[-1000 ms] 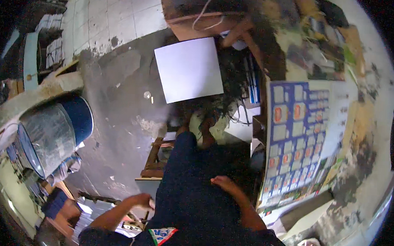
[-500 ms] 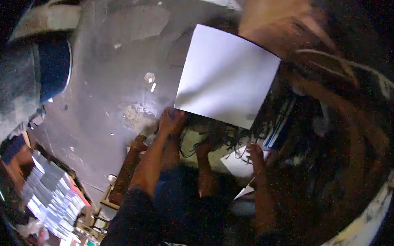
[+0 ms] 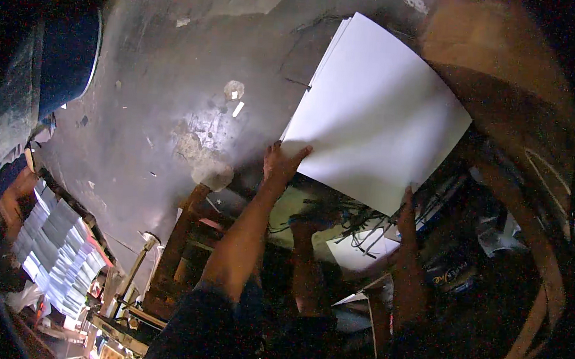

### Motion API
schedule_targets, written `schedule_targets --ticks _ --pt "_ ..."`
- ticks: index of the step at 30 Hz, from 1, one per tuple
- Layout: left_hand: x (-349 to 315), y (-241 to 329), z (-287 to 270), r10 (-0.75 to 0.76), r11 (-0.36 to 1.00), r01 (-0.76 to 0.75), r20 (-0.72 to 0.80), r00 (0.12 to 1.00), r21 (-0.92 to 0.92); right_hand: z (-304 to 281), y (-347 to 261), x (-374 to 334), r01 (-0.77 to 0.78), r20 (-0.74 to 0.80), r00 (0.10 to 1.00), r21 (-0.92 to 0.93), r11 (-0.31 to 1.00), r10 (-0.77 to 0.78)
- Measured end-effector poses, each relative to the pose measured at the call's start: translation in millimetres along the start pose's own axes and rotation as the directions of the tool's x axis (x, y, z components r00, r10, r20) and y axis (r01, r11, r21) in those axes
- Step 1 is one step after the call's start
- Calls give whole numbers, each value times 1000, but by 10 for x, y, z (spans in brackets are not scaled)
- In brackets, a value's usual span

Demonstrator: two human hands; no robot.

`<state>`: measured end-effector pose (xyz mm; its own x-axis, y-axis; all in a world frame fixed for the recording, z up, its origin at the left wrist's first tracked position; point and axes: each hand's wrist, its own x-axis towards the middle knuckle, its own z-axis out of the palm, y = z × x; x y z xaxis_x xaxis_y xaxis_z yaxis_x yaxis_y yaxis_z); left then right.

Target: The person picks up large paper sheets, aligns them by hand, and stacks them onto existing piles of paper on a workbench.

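Note:
A stack of large white paper sheets (image 3: 384, 107), several deep at its left edge, stands out in front of me at a tilt. A short dark cord (image 3: 299, 84) sticks out from that left edge. My left hand (image 3: 285, 163) grips the lower left corner, thumb on the front face and fingers behind. At the lower right corner, my right hand (image 3: 408, 207) is closed on the edge, its fingers partly lost in shadow. Several dark cords (image 3: 365, 237) hang below the stack, over a smaller white sheet (image 3: 361, 252).
A bare foot (image 3: 306, 231) rests below the stack. Brown wooden furniture (image 3: 175, 258) stands left of my left forearm. Further left lies a pile of whitish stacked paper (image 3: 56, 253). Brown sheet material (image 3: 498, 54) is at the upper right, above clear plastic (image 3: 500, 237). Grey floor (image 3: 157, 77) spreads beyond.
The white stack has shifted right in view and looks larger. My left hand has moved right with its thumb now on the front. My right hand has risen to the lower right corner.

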<state>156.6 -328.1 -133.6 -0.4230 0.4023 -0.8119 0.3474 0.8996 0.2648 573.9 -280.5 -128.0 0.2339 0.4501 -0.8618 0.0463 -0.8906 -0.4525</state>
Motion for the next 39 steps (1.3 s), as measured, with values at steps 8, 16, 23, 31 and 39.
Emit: schedule_targets --ticks 8,16,23,31,39 --pt "-326 -384 374 -6 1000 7 -23 1000 26 78 -133 147 28 -7 1000 -8 1000 -28" --pt "-372 -454 681 64 909 14 173 983 -418 -232 -313 325 58 -28 998 -16 998 -59" --pt "-236 -314 204 383 909 -379 -11 924 -175 -330 -284 33 53 15 999 -89 995 -52" --pt "-945 526 -1767 -81 989 54 198 977 138 -135 -490 -1451 78 98 995 -647 758 -19" --pt "-2782 205 -3198 -89 993 115 422 902 -38 -348 -1401 -4332 -184 -44 977 -656 732 207"
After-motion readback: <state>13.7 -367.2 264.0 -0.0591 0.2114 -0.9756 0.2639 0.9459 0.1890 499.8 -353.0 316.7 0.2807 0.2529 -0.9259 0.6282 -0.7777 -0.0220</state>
